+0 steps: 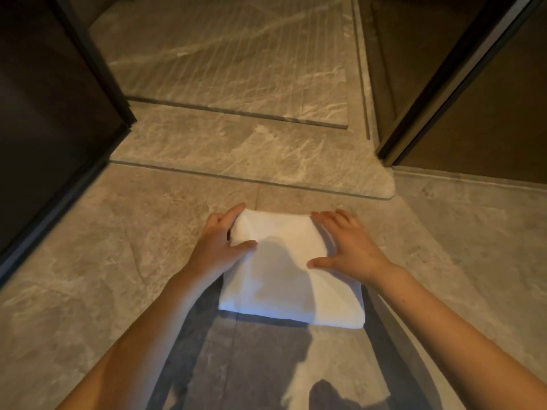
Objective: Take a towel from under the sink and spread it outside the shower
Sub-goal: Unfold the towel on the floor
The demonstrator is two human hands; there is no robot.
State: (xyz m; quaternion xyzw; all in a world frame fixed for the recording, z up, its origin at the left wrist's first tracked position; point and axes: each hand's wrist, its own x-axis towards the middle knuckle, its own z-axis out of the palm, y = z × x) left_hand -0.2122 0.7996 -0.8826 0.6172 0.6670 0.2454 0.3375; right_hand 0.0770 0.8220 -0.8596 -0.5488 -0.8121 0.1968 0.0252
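Folded white terry towel point(284, 270) laid on grey marble floor point(88, 261) near shower threshold point(236, 149). Far-left corner gripped by left hand point(220, 241); right hand point(349, 247) rested on right edge, fingers point(325, 221) spread. Judged soft, light, limp; best held by corners.

Dim warm light, soft shadows below, wide-angle edge bending

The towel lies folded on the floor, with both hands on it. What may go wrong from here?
Only the left hand grips a corner of the towel; the right hand lies flat, so it may unfold crooked.
The stone floor looks smooth; the towel may slide.
The shower threshold is close; the towel may open onto it.
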